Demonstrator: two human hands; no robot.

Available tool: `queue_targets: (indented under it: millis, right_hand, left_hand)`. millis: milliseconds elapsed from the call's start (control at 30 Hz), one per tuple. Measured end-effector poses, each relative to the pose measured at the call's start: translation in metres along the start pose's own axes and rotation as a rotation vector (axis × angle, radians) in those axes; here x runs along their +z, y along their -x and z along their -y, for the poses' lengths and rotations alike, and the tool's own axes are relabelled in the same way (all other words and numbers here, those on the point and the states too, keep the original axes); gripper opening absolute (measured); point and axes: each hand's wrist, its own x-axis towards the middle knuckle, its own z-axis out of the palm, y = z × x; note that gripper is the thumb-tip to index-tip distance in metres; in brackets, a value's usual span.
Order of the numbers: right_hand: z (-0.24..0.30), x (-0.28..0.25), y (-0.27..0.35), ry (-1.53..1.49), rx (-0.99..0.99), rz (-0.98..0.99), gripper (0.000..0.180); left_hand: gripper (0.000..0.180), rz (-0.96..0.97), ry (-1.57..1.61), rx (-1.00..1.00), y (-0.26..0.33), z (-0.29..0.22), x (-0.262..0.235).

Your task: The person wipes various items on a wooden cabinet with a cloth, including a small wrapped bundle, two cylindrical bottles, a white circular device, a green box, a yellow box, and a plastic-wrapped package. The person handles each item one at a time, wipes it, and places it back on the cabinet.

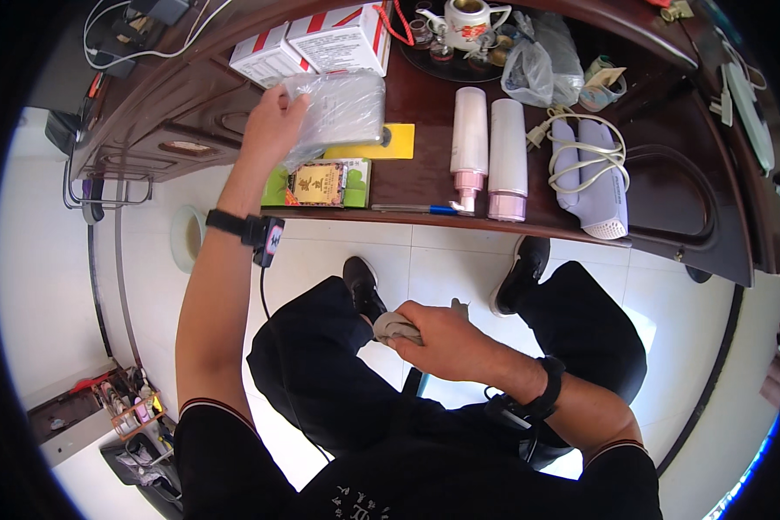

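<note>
At the left end of the dark wood surface, my left hand (276, 123) grips the near-left side of a flat silvery-grey package (342, 108) in clear plastic wrap. The package partly covers a yellow sheet (399, 143). Just below it lies a green packet (355, 184) with a gold-and-black card (316, 185) on it. My right hand (446, 341), above my lap and off the furniture, is closed around a bunched grey-beige cloth (397, 328). One end of the cloth sticks out past the far side of the fingers.
Two white-and-pink bottles (507, 156) lie beside a lavender hair dryer (594, 173) wrapped in its cord. Near the front edge is a blue pen (429, 209). White-and-red boxes (338, 39), a teapot (468, 22) on a round tray and plastic bags (537, 65) stand behind.
</note>
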Motion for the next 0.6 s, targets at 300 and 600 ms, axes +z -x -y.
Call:
queue_targets:
  millis: [300, 600]
  right_hand:
    - [0.000, -0.004, 0.023, 0.105, -0.083, 0.001, 0.036]
    - [0.005, -0.004, 0.035, 0.219, -0.226, -0.057, 0.033]
  left_hand:
    - [0.055, -0.056, -0.327, 0.419, 0.047, -0.012, 0.027]
    - [0.059, -0.026, -0.324, 0.394, 0.054, -0.009, 0.034]
